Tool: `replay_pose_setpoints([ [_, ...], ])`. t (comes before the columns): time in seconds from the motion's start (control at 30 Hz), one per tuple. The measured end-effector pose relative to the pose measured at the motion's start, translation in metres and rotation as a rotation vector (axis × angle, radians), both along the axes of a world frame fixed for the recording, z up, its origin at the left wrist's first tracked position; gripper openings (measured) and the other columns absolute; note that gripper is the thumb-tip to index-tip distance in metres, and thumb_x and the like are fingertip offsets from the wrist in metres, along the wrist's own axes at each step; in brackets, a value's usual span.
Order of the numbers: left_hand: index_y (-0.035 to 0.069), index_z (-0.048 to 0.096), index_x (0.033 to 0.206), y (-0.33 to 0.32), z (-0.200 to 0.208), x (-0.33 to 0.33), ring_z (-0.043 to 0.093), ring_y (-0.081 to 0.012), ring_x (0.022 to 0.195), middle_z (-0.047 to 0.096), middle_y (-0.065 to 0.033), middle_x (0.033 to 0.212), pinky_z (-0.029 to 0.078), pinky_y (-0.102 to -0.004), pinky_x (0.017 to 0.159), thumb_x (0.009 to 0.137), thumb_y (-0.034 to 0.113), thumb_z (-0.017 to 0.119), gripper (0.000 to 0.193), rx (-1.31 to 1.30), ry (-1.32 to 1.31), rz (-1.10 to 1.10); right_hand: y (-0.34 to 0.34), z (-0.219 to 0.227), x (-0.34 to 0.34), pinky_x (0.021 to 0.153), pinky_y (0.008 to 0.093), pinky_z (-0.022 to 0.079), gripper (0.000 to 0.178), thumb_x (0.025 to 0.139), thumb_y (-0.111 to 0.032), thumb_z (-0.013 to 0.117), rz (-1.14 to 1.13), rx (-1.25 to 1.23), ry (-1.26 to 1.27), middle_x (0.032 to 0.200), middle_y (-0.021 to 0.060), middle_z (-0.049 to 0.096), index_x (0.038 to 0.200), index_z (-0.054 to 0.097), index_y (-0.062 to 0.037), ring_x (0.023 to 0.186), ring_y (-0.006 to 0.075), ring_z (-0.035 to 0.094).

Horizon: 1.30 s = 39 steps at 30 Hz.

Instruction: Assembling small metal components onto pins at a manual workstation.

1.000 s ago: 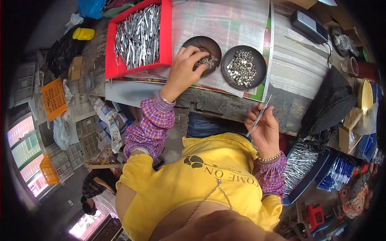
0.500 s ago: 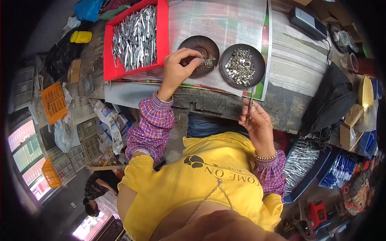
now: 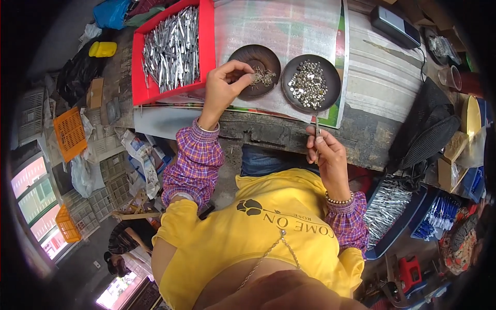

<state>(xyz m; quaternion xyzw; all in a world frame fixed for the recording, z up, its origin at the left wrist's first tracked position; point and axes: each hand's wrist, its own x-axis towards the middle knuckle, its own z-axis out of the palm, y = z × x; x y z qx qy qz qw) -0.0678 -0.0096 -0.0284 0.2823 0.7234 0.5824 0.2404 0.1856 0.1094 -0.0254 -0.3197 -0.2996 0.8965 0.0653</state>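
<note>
My left hand (image 3: pixel 221 90) is over the left edge of a dark round dish (image 3: pixel 247 53) with a small pile of tiny metal pins (image 3: pixel 265 77) in it. Its thumb and forefinger are pinched together beside the pins; whatever is between them is too small to make out. In my right hand (image 3: pixel 329 154), at the table's front edge, a slim metal piece (image 3: pixel 317 124) is gripped between thumb and fingers. Its tip points away from me, toward the near rim of a second dark dish (image 3: pixel 333 93), which holds many small shiny round metal parts (image 3: pixel 308 84).
A red box (image 3: pixel 137 77) full of slender silver metal pieces (image 3: pixel 173 49) stands left of the dishes. A grey device (image 3: pixel 395 26) lies at the back right, with a black bag (image 3: pixel 426 124) nearer. Blue trays (image 3: pixel 380 250) with metal pieces are low at the right.
My left hand has drawn slightly left, uncovering more of the pins. My right hand has shifted a little left, still gripping the slim metal piece, which now stands more upright.
</note>
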Motion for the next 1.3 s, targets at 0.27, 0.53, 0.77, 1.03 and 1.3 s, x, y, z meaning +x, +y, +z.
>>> replay_pose_setpoints([
  [0.27,-0.001,0.062,0.087,-0.001,0.004,0.001,0.056,-0.0044,0.071,0.061,0.0002,0.080,0.045,-0.0182,0.065,0.077,-0.002,0.064,0.011,0.015,-0.057,-0.009,-0.001,0.000,-0.001,0.053,0.0204,0.038,0.028,0.091,-0.012,0.049,0.003,0.016,-0.007,0.081,0.0019,0.054,0.113,0.054,0.0045,0.060,0.0070,0.046],
  [0.53,-0.002,0.061,0.087,-0.001,0.007,0.008,0.057,-0.0057,0.074,0.061,-0.0013,0.081,0.046,-0.0190,0.066,0.076,-0.003,0.064,0.012,0.021,-0.110,-0.008,-0.004,-0.002,0.001,0.054,0.0197,0.037,0.029,0.091,-0.011,0.049,0.006,0.073,-0.027,0.082,0.0020,0.055,0.115,0.054,0.0046,0.061,0.0070,0.046],
  [0.77,-0.001,0.056,0.079,0.009,0.021,0.053,0.056,-0.0108,0.074,0.059,-0.0057,0.080,0.045,-0.0217,0.067,0.073,-0.008,0.062,0.011,0.044,-0.408,-0.183,-0.010,-0.006,-0.002,0.060,0.0195,0.041,0.029,0.093,-0.010,0.047,0.001,0.275,-0.014,0.088,0.0046,0.059,0.116,0.055,0.0048,0.067,0.0067,0.048],
  [1.03,0.001,0.051,0.080,0.016,0.020,0.087,0.056,-0.0118,0.080,0.057,-0.0057,0.083,0.046,-0.0231,0.073,0.072,-0.012,0.061,0.019,0.028,-0.543,-0.271,-0.010,-0.007,-0.002,0.068,0.0207,0.047,0.029,0.089,-0.001,0.053,0.006,0.328,0.025,0.091,0.0059,0.062,0.117,0.055,0.0041,0.074,0.0083,0.055],
  [1.3,0.001,0.050,0.087,0.017,0.021,0.093,0.056,-0.0099,0.081,0.057,-0.0054,0.085,0.047,-0.0222,0.075,0.074,-0.010,0.061,0.021,0.028,-0.535,-0.268,-0.011,-0.005,0.000,0.069,0.0210,0.049,0.030,0.086,0.002,0.056,0.053,0.405,-0.004,0.096,0.0070,0.062,0.116,0.057,0.0039,0.081,0.0100,0.059],
])
